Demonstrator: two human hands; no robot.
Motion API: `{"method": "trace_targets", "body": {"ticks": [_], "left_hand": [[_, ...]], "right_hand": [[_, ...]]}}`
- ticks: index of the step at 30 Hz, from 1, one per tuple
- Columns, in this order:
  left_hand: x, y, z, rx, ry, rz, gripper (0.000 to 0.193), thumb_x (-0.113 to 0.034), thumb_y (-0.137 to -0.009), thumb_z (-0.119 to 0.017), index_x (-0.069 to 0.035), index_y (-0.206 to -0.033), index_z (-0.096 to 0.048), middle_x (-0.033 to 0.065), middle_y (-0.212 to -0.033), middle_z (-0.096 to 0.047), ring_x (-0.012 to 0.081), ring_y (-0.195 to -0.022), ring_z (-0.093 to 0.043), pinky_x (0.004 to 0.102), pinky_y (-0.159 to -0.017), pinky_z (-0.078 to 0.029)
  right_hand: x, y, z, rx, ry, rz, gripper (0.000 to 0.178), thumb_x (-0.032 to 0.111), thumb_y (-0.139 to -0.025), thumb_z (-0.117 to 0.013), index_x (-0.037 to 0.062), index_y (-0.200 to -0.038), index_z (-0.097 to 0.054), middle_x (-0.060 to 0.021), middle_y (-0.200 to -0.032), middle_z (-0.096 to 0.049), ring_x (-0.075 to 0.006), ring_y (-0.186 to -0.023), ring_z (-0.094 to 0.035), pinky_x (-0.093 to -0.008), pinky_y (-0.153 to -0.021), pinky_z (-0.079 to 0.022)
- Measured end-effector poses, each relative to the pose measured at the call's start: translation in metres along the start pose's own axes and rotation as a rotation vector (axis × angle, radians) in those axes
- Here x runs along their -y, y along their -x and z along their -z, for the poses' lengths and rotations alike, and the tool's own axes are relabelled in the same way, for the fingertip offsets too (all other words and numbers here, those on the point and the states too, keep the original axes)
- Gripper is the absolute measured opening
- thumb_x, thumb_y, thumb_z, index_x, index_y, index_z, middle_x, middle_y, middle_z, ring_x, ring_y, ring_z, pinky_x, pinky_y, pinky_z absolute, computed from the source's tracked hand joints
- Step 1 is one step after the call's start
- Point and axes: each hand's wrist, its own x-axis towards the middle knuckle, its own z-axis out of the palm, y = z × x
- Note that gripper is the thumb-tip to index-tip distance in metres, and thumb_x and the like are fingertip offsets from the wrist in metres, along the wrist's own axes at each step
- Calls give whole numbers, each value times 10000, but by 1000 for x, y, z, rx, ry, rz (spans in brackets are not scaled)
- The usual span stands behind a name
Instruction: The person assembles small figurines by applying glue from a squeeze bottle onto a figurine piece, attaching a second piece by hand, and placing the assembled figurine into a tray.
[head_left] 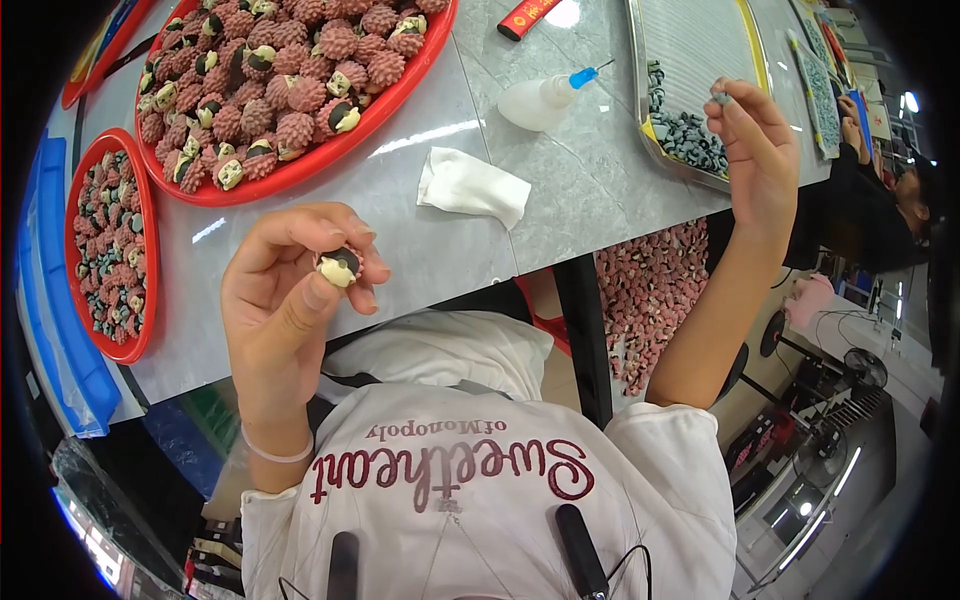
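My left hand (290,290) is closed, pinching a small figurine (340,268) between thumb and fingers. The figurine has a cream front, a black band and a bumpy pink back. Raised at the right, my right hand (755,140) pinches a small grey-green piece (720,98) at its fingertips. Just beside that hand stands a metal tray (690,25), where similar dark grey-green pieces (690,138) are gathered along the near side. At the upper left, a big red tray (270,187) holds a heap of the same bumpy pink figurines (285,90).
A smaller red tray (150,290) with mixed pieces sits at the left by a blue plastic tray (45,290). A squeeze bottle (535,105) with a blue needle tip and a folded white cloth (472,187) lie mid-table. Many pink pieces (655,300) show below the table's edge. Another person (880,200) is at far right.
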Motion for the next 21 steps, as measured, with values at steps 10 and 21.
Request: {"method": "trace_targets", "body": {"ticks": [10, 21], "left_hand": [[0, -1, -2, 4, -8, 12, 236, -143, -750, -580, 4, -907, -486, 145, -903, -506, 172, -730, -543, 227, -572, -446], [-1, -1, -5, 0, -13, 18, 220, -133, -749, -573, 2, -900, -486, 139, -901, -509, 169, -727, -542, 229, -568, -443]], "right_hand": [[-2, -8, 16, -86, 46, 17, 219, 44, -766, -508, -67, -954, -528, -121, -939, -540, -146, -825, -525, -221, -732, -410], [-10, -32, 7, -79, 678, 67, 178, 79, -723, -568, -17, -872, -583, -74, -811, -588, -128, -710, -557, -217, -700, -403]]}}
